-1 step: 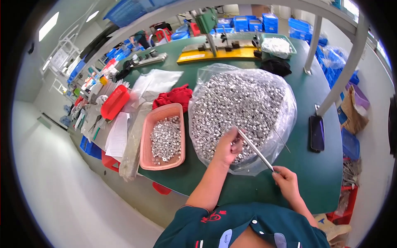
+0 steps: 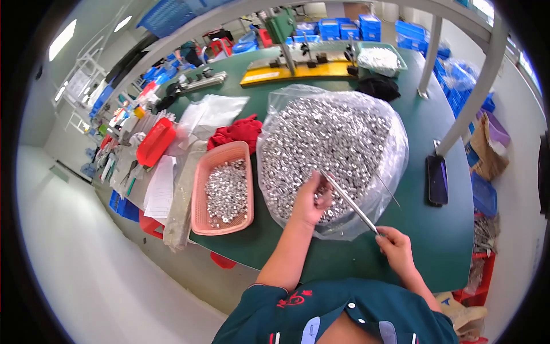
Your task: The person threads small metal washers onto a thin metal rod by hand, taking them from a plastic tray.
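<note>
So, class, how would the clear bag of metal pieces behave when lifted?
The clear bag would probably sag, since its film looks thin and crumpled. It is likely heavy, being heaped with small metal pieces. Those might spill, as the mouth lies open.

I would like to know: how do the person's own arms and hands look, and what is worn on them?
The left hand and right hand wear no gloves, and no watch shows. The forearms are uncovered. The shirt is dark blue-green with short sleeves, red stitching on the chest and small white buttons.
</note>
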Motion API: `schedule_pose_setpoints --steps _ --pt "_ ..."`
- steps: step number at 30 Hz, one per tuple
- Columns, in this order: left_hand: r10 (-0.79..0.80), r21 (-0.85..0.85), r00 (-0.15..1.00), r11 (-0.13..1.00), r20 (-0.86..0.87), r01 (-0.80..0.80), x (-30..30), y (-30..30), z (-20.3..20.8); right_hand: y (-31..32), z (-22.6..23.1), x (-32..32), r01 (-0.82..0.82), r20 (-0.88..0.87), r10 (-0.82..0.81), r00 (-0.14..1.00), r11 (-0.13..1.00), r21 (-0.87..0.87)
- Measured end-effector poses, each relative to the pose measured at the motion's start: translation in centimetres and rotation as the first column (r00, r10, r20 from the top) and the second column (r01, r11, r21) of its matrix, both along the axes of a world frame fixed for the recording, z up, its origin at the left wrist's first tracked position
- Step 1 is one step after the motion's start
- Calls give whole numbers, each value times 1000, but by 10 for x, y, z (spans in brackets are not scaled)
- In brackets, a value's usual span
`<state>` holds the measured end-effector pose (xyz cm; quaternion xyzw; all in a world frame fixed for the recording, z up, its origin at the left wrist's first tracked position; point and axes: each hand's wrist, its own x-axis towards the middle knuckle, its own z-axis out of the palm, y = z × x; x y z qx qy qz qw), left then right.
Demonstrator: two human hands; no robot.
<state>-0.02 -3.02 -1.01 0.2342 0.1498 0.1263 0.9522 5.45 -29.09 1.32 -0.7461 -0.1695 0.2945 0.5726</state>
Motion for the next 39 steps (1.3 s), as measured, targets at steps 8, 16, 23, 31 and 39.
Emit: schedule_pose_setpoints --steps 8,16,23,31,39 --pt "205 266 977 947 -60 -182 -3 11 17 -15 14 7 -53 56 55 997 998 -39" --pt "225 557 968 821 -112 -126 -3 1 26 -23 21 8 -108 182 130 975 986 -128" --pt "211 807 972 589 -101 -44 0 -5 25 -15 22 8 -82 399 134 907 986 -145" --pt "398 825 913 484 91 -293 2 -16 27 -7 9 -5 -38 582 55 811 998 -41" --pt "327 468 942 823 75 -322 1 -7 36 -4 3 -10 -73 62 74 995 997 -22"
